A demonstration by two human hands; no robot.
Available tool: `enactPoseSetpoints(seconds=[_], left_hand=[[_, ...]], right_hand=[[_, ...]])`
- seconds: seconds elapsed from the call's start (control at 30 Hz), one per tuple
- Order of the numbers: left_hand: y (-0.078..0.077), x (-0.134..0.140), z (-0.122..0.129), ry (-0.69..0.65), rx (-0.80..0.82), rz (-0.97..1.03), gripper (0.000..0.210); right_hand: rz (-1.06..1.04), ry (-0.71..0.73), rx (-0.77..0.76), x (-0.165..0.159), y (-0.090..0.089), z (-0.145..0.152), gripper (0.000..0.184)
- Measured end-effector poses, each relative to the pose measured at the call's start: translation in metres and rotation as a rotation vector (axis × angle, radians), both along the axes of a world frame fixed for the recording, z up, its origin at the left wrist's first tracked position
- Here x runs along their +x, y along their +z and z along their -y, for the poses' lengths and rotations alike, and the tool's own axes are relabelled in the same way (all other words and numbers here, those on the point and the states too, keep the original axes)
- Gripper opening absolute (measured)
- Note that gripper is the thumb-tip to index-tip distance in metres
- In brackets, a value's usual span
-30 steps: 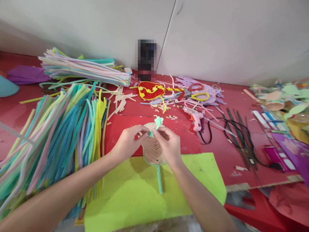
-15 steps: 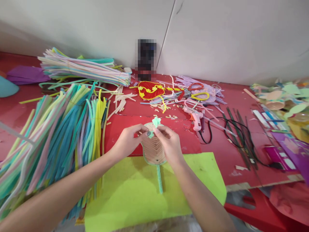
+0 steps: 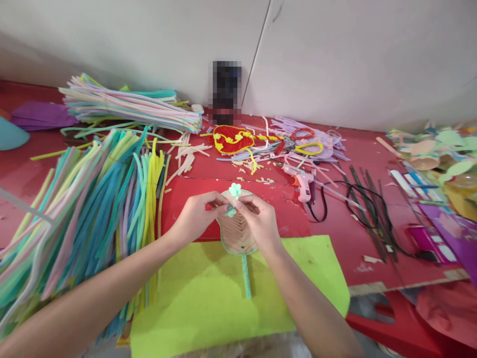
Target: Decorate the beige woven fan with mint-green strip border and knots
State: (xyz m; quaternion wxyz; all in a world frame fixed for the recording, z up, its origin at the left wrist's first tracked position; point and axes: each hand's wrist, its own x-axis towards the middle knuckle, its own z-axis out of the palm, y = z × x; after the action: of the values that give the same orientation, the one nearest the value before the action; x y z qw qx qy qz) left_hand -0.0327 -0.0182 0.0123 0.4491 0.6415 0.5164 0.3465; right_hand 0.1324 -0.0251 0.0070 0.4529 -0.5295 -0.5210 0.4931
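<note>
Both hands meet over a beige fan (image 3: 238,238) with a mint-green edge and a twisted mint-green handle, made of pipe cleaners. My left hand (image 3: 197,214) is closed, thumb and fingertips pinching a small mint-green pipe cleaner piece with flower shapes (image 3: 235,189). My right hand (image 3: 261,221) pinches the same piece from the other side. One flower stands above the fingertips and another part shows below them. The fan lies partly on a red sheet and partly on a lime-green sheet (image 3: 208,298). Its upper sides are hidden behind my fingers.
Bundles of pipe cleaners (image 3: 97,209) fill the left side. A red and yellow fan (image 3: 233,139) lies behind, beside pliers and scissors (image 3: 309,148). At the right are a pink glue gun (image 3: 303,184), its black cable (image 3: 326,204) and a purple box (image 3: 432,243).
The upper green flower has shifted slightly left and down between my fingertips. My right hand has moved a little left, closer to my left hand. The fan stays in place.
</note>
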Motion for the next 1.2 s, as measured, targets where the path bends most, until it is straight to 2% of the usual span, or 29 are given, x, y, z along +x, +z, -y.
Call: enactPoseSetpoints(seconds=[0.23, 0.43, 0.63, 0.77, 1.0, 1.2], left_hand=[[0.003, 0.0, 0.002, 0.005, 0.027, -0.062, 0.013], [0.001, -0.001, 0.003, 0.11, 0.057, -0.059, 0.013], [-0.002, -0.001, 0.0, 0.062, -0.014, 0.024, 0.02], [-0.002, -0.003, -0.002, 0.04, -0.06, 0.023, 0.017], [-0.004, -0.001, -0.002, 0.102, -0.106, 0.034, 0.012], [-0.009, 0.004, 0.002, 0.162, -0.138, 0.187, 0.017]], right_hand=[[0.0, 0.025, -0.007, 0.001, -0.001, -0.001, 0.019], [-0.001, 0.068, -0.087, 0.001, -0.002, 0.002, 0.022], [0.061, 0.068, -0.051, 0.001, 0.0, 0.004, 0.019], [0.109, 0.077, -0.038, 0.003, -0.002, 0.003, 0.018], [0.208, 0.089, 0.052, 0.001, 0.003, 0.007, 0.011], [0.213, 0.055, 0.062, -0.006, 0.008, 0.013, 0.014]])
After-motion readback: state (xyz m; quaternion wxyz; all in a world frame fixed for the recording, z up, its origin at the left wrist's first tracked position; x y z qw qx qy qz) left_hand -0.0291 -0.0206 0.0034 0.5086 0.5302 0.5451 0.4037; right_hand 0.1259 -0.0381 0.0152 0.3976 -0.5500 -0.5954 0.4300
